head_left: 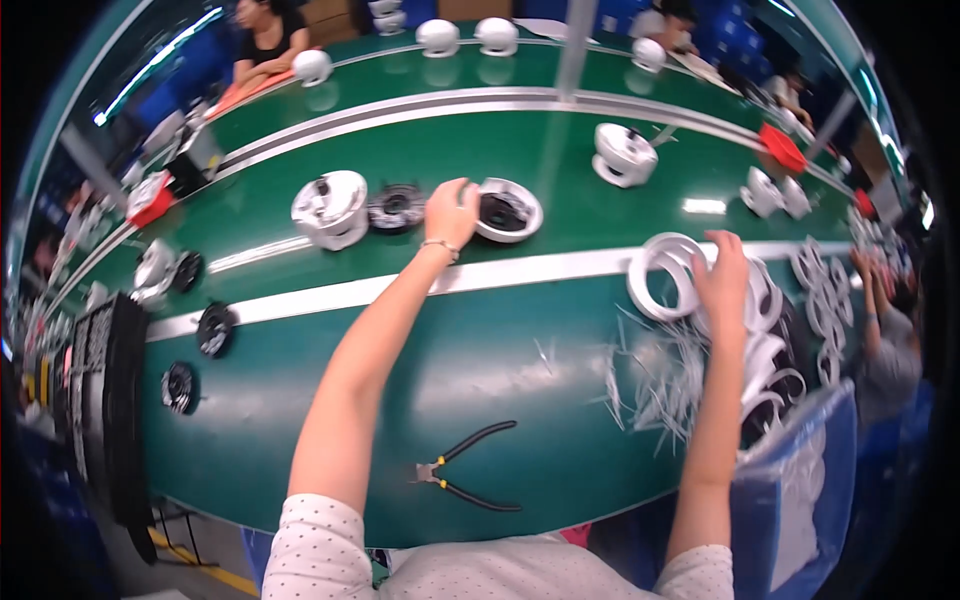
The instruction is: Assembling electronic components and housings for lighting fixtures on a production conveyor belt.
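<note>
My left hand (453,212) reaches across the bench, its fingers curled at the left rim of a round white housing (536,212) with a black part inside. Just left of that hand lies a round black part (398,208), beside a white dome-shaped unit (333,208). Over on the right, my right hand (722,275) closes at the edge of a white ring (648,285); its grip is partly hidden. More white rings (765,355) pile up beside and below this hand. Diagonal cutters (478,468) with black handles lie on the green mat near me.
Loose clear strips (655,385) are scattered left of my right forearm. A blue plastic-lined bin (830,480) stands at the lower right, a black crate stack (95,400) at the left. Another white unit (625,155) sits farther back. Other people work around the line.
</note>
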